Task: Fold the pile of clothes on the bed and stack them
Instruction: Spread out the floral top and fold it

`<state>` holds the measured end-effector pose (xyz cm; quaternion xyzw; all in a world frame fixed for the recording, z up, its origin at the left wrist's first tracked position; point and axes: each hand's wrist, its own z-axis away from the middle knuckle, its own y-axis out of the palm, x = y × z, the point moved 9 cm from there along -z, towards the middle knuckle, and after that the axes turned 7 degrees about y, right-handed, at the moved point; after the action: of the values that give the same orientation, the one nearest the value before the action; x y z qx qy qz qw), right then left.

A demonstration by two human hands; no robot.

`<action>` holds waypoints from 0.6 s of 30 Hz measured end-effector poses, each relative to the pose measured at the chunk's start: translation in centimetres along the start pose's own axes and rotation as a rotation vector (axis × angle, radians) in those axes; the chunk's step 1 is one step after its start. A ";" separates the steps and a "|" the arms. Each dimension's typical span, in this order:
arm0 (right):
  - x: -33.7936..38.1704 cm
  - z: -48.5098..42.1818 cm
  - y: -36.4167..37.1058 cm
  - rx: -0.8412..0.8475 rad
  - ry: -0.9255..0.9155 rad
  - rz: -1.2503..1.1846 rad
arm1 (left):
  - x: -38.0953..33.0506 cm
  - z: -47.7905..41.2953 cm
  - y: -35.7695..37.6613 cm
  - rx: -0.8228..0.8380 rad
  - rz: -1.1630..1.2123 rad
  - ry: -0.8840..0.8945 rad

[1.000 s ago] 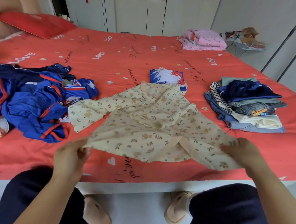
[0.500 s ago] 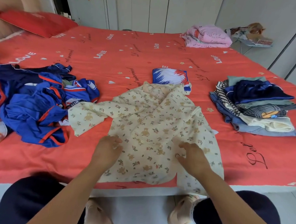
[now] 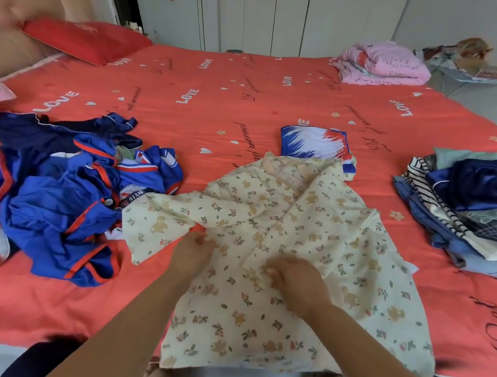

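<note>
A cream shirt printed with bears and flowers (image 3: 296, 248) lies spread on the red bed (image 3: 217, 100), its hem hanging over the near edge. My left hand (image 3: 192, 251) pinches the cloth where the left sleeve joins the body. My right hand (image 3: 291, 280) grips the fabric at the shirt's middle front. An unfolded heap of blue and red clothes (image 3: 57, 195) lies at the left. A stack of folded clothes (image 3: 465, 208) sits at the right. A small folded blue, white and red piece (image 3: 316, 143) lies just beyond the shirt's collar.
A red pillow (image 3: 85, 40) rests at the far left by the headboard. A folded pink blanket (image 3: 383, 65) sits at the far right corner. White wardrobe doors (image 3: 250, 18) stand behind the bed. My knees and slippers show below the near edge.
The shirt went from being held up by its hem corners to lying flat. Both hands moved inward onto its front, then a little farther up, bunching the cloth.
</note>
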<state>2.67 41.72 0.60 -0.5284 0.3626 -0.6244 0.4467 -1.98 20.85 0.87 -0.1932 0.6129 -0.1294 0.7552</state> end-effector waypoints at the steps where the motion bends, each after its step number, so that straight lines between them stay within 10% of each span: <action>1: 0.0 -0.7 -0.6 -0.049 0.013 -0.031 | 0.6 -0.7 -0.1 -0.013 0.139 -0.077; 10: -0.9 -5.3 1.7 -0.099 0.068 0.074 | 1.7 -6.5 -1.2 -0.265 1.144 -0.398; 18: -1.1 -5.4 2.2 -0.070 0.115 0.085 | -4.2 -11.5 -4.8 -0.229 1.571 -0.072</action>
<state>-2.22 41.92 -2.79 -0.4911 0.4314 -0.6212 0.4322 -13.91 16.89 4.67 0.2152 0.5544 0.5116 0.6202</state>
